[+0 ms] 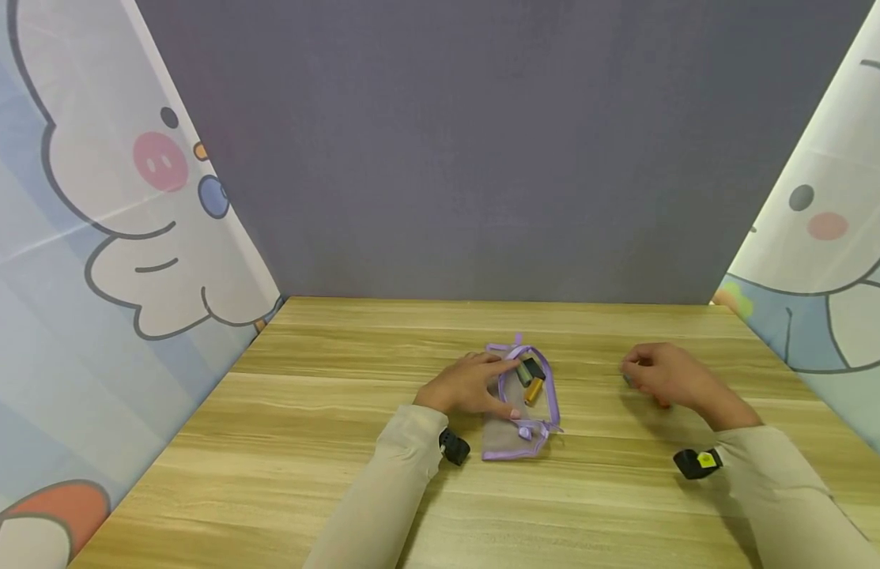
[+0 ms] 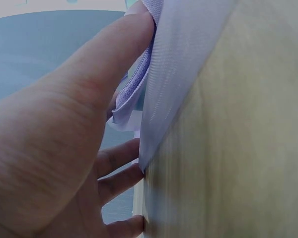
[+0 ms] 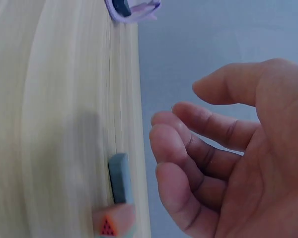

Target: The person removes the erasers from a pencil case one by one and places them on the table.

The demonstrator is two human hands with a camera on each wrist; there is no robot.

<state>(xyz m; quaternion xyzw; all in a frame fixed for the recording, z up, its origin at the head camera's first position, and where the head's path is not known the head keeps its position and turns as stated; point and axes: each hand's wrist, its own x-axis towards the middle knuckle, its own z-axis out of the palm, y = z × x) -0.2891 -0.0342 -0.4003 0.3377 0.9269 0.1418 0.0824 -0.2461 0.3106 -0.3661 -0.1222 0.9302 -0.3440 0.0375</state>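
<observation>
A see-through pouch [image 1: 492, 438] with purple edging and a zipper lies flat at mid-table, its mouth apart. Small dark, green and orange blocks [image 1: 534, 390] show at the mouth. My left hand [image 1: 468, 385] touches the pouch with thumb and fingers spread; in the left wrist view the thumb rests along the zipper edge [image 2: 134, 82]. Farther right, my right hand [image 1: 667, 375] hovers low with loosely bent fingers and nothing visible in its grasp. Beneath it lie a grey-blue block [image 3: 120, 178] and a reddish block with a watermelon picture [image 3: 111, 220].
The wood-grain table [image 1: 304, 466] meets a dark grey panel [image 1: 482, 158] at the back. Cloths printed with cartoon animals [image 1: 112, 261] hang on both sides. A small black camera [image 1: 454, 447] sits at each wrist.
</observation>
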